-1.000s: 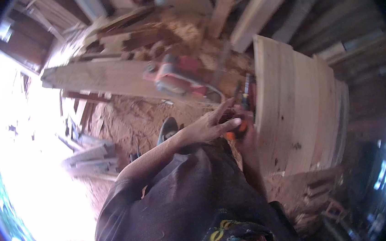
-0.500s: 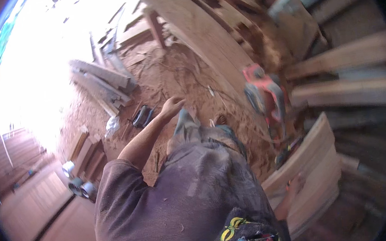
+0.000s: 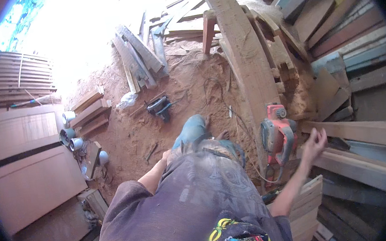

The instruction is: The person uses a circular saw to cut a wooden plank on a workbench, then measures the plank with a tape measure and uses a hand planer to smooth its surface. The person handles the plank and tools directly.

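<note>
My right hand (image 3: 315, 144) is raised over the timber on the right, open, with its fingers apart and nothing in it. Just left of it, a red and grey electric hand planer (image 3: 277, 133) rests on a long, thick wooden plank (image 3: 253, 64). Below my right forearm lies a stack of pale boards (image 3: 307, 207). My left hand (image 3: 165, 156) is at my left hip, against my clothing. Its fingers are mostly hidden, so I cannot tell whether they are closed.
A black power tool (image 3: 159, 107) lies on the sawdust-covered ground, with a cord (image 3: 206, 89) nearby. Wooden panels (image 3: 34, 173) and several round containers (image 3: 67, 135) stand at the left. Loose offcuts (image 3: 137, 56) lie ahead. Planks (image 3: 359, 131) crowd the right side.
My right hand has left the pale board and moved up and forward beside the planer. My left hand has drawn back from ahead of me to my hip. The view has shifted.
</note>
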Demonstrator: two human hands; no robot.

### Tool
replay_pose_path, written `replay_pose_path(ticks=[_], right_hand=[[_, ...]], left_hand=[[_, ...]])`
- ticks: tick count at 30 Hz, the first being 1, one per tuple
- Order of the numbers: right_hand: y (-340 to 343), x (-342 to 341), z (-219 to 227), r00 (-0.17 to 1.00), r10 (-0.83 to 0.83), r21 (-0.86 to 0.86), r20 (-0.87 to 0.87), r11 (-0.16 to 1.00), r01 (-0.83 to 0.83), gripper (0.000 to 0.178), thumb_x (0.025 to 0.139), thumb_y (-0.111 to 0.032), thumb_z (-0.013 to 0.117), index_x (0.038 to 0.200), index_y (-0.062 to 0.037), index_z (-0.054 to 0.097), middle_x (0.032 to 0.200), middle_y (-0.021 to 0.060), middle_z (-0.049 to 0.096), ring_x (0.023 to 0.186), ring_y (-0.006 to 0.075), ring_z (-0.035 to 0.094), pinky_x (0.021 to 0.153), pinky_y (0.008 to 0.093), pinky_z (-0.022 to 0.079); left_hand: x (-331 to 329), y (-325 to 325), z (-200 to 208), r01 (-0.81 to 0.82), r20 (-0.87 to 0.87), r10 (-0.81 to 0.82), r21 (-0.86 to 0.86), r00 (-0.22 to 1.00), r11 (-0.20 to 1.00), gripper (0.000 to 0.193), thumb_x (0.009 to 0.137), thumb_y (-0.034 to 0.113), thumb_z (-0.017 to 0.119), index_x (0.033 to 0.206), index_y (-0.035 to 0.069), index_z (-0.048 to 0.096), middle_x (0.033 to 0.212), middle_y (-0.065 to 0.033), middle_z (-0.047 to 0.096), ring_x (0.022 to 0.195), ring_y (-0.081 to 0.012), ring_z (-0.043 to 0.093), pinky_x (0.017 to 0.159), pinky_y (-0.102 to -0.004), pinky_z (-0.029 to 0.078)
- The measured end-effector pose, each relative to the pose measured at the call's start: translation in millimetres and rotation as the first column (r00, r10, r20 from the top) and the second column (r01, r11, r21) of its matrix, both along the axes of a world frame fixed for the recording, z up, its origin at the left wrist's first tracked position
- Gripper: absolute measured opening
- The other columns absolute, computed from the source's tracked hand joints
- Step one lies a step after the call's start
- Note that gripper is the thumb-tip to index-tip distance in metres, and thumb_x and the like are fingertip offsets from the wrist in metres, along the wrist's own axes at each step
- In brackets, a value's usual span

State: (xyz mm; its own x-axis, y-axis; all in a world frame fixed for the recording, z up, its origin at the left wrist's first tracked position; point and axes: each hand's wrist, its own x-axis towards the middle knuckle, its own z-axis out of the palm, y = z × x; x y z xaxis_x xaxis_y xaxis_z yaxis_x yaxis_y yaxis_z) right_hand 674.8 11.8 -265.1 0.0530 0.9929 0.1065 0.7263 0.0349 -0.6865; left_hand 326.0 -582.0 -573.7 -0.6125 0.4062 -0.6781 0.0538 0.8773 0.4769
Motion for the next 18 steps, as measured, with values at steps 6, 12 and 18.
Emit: replay_pose_path(ticks=[6,12,18], right_hand=[[-40.3,-261.2,6.3,0.719,0.685,0.154,-0.118,0.727,-0.669,0.036,0.104,-0.023,0.074,0.134,-0.0053,0.066,0.125,0.0135,0.066,0.113,0.0241,0.069,0.088,0.0421,0.06],[-103.6,-339.5,-86.6,0.35,0.917,-0.163,-0.193,0.321,-0.933,0.04,0.098,-0.024,0.081,0.132,-0.0041,0.07,0.126,0.0173,0.071,0.102,0.0266,0.075,0.086,0.0421,0.063],[-77.8,-317.8,-179.0,0.527,0.811,-0.647,-0.255,0.262,-0.716,0.036,0.099,-0.029,0.077,0.12,-0.0002,0.079,0.106,0.0142,0.082,0.101,0.0244,0.077,0.093,0.0367,0.059]], left_hand=[[-8.6,26.3,-6.8,-0.465,0.264,0.422,0.127,0.867,0.876,0.03,0.091,0.021,0.083,0.109,-0.003,0.084,0.1,-0.011,0.084,0.089,-0.0206,0.077,0.081,-0.0353,0.061],[-34.7,51.9,-55.7,0.073,-0.086,-0.075,-0.027,0.994,0.997,0.03,0.096,0.035,0.072,0.101,0.008,0.085,0.1,-0.0146,0.083,0.089,-0.0251,0.08,0.08,-0.0408,0.062],[-120.7,41.8,-84.0,-0.269,-0.13,0.292,0.169,0.948,0.948,0.026,0.091,0.028,0.069,0.094,0.007,0.085,0.091,-0.0117,0.081,0.091,-0.0203,0.077,0.084,-0.0368,0.06]])
